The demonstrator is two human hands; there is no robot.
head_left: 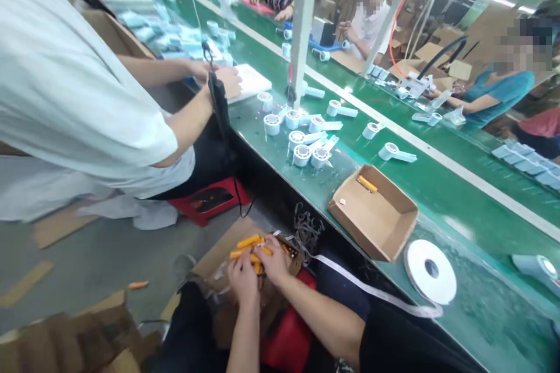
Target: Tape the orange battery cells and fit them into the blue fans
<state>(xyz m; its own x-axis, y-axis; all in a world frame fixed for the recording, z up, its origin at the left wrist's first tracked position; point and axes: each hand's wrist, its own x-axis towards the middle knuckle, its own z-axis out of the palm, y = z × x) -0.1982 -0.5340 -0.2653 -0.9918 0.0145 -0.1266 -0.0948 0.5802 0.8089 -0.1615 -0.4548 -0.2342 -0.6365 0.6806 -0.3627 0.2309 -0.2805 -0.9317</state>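
Low in the head view, below the bench edge, my left hand [243,277] and my right hand [273,261] meet over a cardboard box [236,233]. Between them they grip a bunch of orange cylindrical batteries [249,240]. My left fingers are closed round the near side of the bunch, and my right fingers close on it from the right. The exact split between the hands is hard to see. More dark and orange pieces show inside the box beside my right hand, partly hidden by it.
On the green bench, an open cardboard tray [367,227] holds an orange battery [367,184]. Nearby lie a white tape roll [431,271], its strip trailing down, and several light-blue handheld fans [301,154]. A co-worker's arm [192,122] is at left. A metal post [301,29] rises from the bench.
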